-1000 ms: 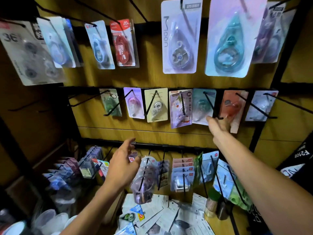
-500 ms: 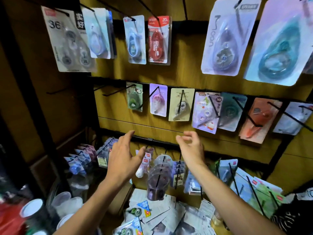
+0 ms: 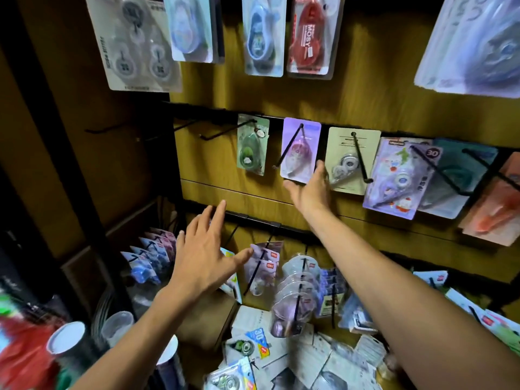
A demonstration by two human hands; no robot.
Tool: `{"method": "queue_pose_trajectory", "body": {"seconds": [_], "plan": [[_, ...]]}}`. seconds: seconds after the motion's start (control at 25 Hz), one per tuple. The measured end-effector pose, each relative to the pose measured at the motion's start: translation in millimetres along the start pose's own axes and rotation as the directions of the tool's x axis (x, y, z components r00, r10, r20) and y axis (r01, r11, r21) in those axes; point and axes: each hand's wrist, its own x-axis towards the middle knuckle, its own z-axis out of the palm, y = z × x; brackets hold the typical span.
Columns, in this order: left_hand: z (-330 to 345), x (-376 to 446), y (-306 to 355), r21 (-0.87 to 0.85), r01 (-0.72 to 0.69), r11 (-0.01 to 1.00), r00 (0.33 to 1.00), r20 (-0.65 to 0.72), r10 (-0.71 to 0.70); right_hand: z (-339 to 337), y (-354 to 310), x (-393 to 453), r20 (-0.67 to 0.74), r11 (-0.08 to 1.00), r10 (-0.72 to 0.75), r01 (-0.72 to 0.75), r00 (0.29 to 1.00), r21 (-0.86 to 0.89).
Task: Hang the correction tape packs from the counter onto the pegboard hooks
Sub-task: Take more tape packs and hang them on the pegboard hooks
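Observation:
Correction tape packs hang on black hooks across the wooden pegboard (image 3: 253, 88). My right hand (image 3: 311, 192) reaches up under a purple pack (image 3: 300, 149) in the middle row; its thumb lies along the pack's lower right edge and its fingers sit just below the bottom edge. My left hand (image 3: 204, 263) hovers with fingers spread in front of the lowest row, holding nothing. Several loose packs (image 3: 254, 344) lie in a heap on the counter below. A bare hook (image 3: 225, 130) juts out left of the green pack (image 3: 251, 144).
A beige pack (image 3: 350, 159) and a cartoon-printed pack (image 3: 399, 178) hang right of the purple one. Long hooks with clear packs (image 3: 295, 294) stick out toward me in the lowest row. Cups and tubes (image 3: 70, 344) stand at the lower left.
My right hand has swung left from the orange pack's hook and risen to the purple pack's bottom edge. The view has shifted left and down. My left hand stayed spread near the lowest row.

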Motion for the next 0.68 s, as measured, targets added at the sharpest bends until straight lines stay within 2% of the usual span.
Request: {"method": "queue_pose_trajectory", "body": {"seconds": [0.16, 0.28, 0.44, 0.68], "plan": [[6.1, -1.1, -19.0, 0.091, -0.006, 0.996, 0.999, 0.041, 0.003, 0.0, -15.3, 22.1, -0.103, 0.992, 0.095, -0.086, 0.99, 0.09], [5.9, -3.0, -26.4, 0.109, -0.018, 0.994, 0.999, 0.05, 0.013, -4.1, -18.7, 16.9, -0.107, 0.987, 0.058, -0.041, 0.993, 0.152], [0.1, -12.2, -29.2, 0.105, -0.011, 0.994, 0.999, 0.034, 0.008, -17.4, -20.0, -27.3, 0.057, 0.939, 0.033, -0.05, 0.998, 0.341], [-11.2, -41.6, -20.6, 0.144, -0.005, 0.99, 1.0, 0.003, 0.005, -60.4, -16.7, -109.8, 0.31, 0.933, -0.05, -0.066, 0.95, 0.354]]}}
